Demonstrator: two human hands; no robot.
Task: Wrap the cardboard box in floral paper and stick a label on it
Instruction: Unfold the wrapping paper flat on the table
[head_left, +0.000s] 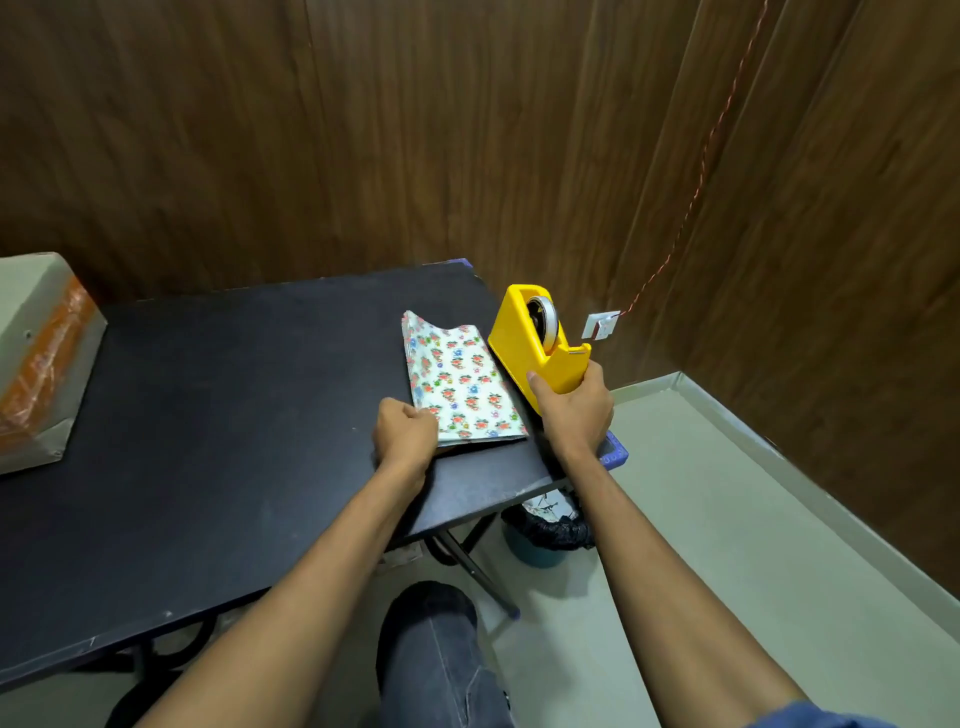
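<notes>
Box (462, 384) already in floral paper on counter (208, 415); left grip (405, 431) pinched its near-left edge, right grip (571, 410) held dispenser (535, 338). Taping step; next, pull tape.

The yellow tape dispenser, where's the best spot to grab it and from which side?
Probably the low, narrow cutter end of the yellow tape dispenser, approached from the near side. The body tapers there, so fingers can wrap it, as the right hand does now. The tall rear end holding the tape roll looks wider and harder to wrap.
</notes>
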